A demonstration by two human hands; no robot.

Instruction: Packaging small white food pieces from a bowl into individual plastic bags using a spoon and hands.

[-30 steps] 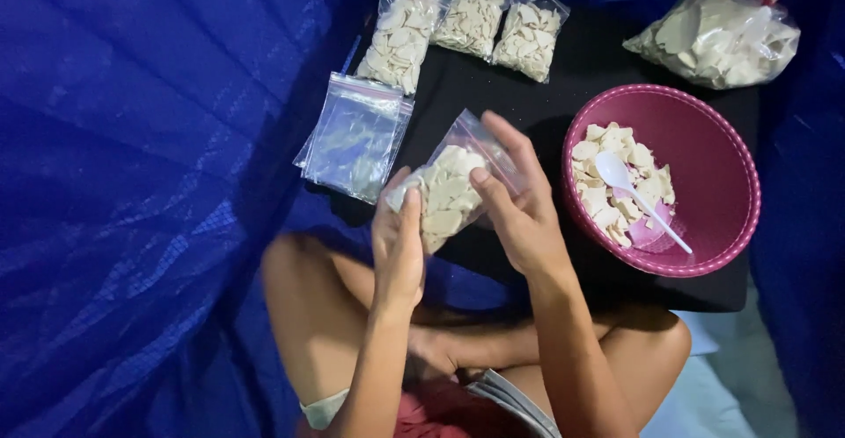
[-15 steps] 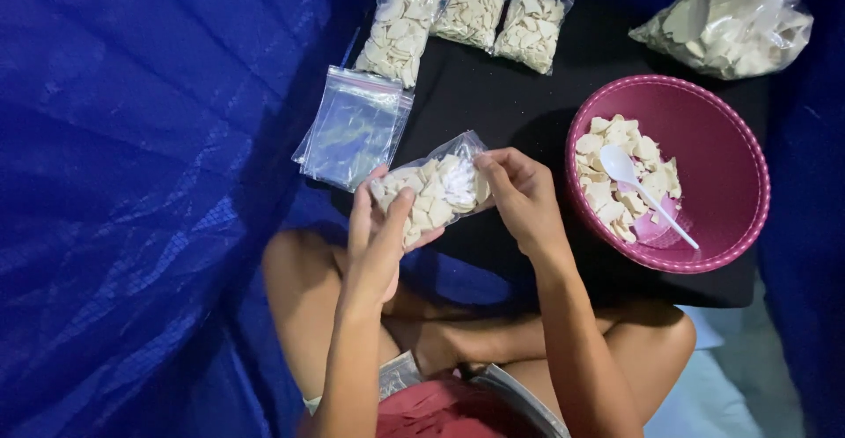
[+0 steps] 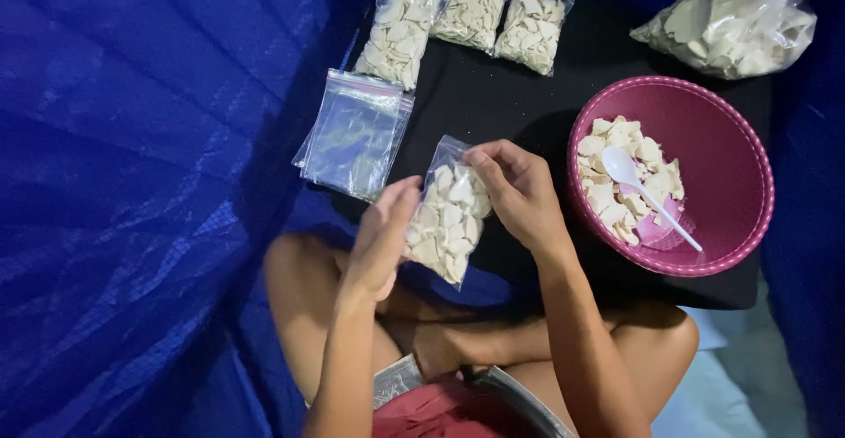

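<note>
Gingerly, my left hand (image 3: 385, 237) and right hand (image 3: 519, 193) pinch the crinkly clear bag of pale chips (image 3: 447, 218) by its top edge, since it feels light, slippery and brittle inside.

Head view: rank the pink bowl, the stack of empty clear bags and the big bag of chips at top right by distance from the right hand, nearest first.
From the right hand, which pinches the top of the filled small bag:
1. Pink bowl, just to its right, with chips and a white spoon inside.
2. Stack of empty clear bags, to its left on the black surface's edge.
3. Big bag of chips, far top right corner.
</note>
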